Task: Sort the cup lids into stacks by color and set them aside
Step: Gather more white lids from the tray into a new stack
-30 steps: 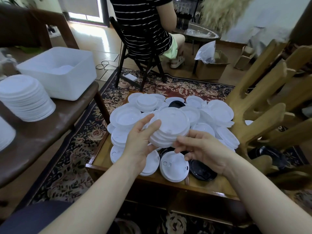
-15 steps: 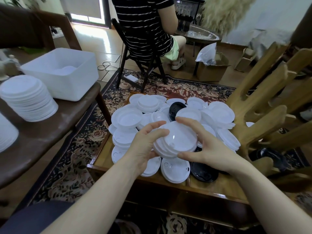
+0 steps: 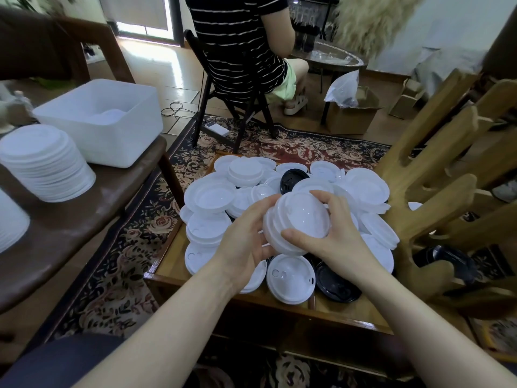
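Note:
A small stack of white lids [image 3: 300,218] is held above the pile, tilted toward me. My left hand [image 3: 243,242] cups its left side and underside. My right hand [image 3: 333,236] grips its right rim, thumb at the front and fingers over the far edge. Below lies a heap of loose white lids [image 3: 209,197] on a low wooden table [image 3: 349,309]. Black lids [image 3: 334,281] lie among them, one at the near right and another [image 3: 291,177] at the far side. A tall sorted stack of white lids [image 3: 44,163] stands on the brown bench at the left.
A white plastic bin [image 3: 103,121] sits on the brown bench [image 3: 70,219] beside the sorted stack. A wooden chair frame [image 3: 436,177] rises close on the right. A person in a striped shirt [image 3: 237,43] sits on a chair beyond the table. A patterned rug covers the floor.
My right hand has moved from under the stack's near edge to grip over its right rim. The stack has tilted and shifted slightly right between both hands.

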Demonstrator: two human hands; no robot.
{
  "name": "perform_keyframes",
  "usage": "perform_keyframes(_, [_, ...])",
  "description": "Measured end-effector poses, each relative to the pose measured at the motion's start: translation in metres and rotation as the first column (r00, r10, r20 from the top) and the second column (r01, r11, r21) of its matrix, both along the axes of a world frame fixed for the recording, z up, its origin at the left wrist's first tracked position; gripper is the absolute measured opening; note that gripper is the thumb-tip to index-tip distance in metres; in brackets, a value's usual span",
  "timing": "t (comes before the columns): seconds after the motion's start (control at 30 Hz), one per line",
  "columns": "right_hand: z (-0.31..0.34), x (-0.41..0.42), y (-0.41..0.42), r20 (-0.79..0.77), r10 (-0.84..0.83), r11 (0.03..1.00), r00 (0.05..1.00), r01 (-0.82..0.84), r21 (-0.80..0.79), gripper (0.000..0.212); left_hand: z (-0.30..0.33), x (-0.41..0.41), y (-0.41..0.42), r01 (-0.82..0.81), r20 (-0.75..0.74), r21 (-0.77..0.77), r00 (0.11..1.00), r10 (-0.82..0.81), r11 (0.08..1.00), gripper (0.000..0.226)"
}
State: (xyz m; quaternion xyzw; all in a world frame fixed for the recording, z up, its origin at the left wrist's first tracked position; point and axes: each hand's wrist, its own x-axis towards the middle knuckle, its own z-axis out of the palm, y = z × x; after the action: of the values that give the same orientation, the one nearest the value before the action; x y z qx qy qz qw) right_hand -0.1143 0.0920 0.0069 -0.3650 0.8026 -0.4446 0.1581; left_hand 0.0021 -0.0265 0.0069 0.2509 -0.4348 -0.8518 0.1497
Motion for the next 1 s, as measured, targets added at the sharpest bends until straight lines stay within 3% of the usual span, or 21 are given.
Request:
perform_keyframes(0.1, [-0.002, 0.004, 0.000, 0.041, 0.025, 1.000, 0.999, -0.025, 0.001, 0.077, 0.000, 0.000, 0.001, -0.013, -0.020, -0.003, 1.000, 0.013, 1.000, 0.029])
perform_keyframes(0.4, [-0.002, 0.018, -0.002, 0.039, -0.070, 0.997, 0.997, 0.069, 0.027, 0.084, -0.007, -0.003, 0.006, -0.008, -0.035, -0.119, 0.999, 0.003, 0.993, 0.040])
perform_keyframes(0.67, [-0.006, 0.010, 0.002, 0.077, 0.097, 0.995, 0.992, -0.099, 0.016, 0.097, -0.006, -0.004, 0.002, -0.099, -0.015, -0.080, 0.995, 0.098, 0.992, 0.035])
perform_keyframes(0.83, [-0.003, 0.005, 0.003, 0.048, 0.161, 0.986, 0.986, -0.159, -0.047, 0.077, -0.006, -0.002, -0.002, -0.052, -0.018, -0.086, 0.999, 0.051, 0.995, 0.037])
perform_keyframes(1.0, [-0.014, -0.010, 0.009, 0.035, 0.191, 0.982, 0.981, -0.191, -0.009, 0.097, -0.005, -0.002, -0.007, -0.098, 0.009, -0.101, 0.995, 0.099, 0.990, 0.035])
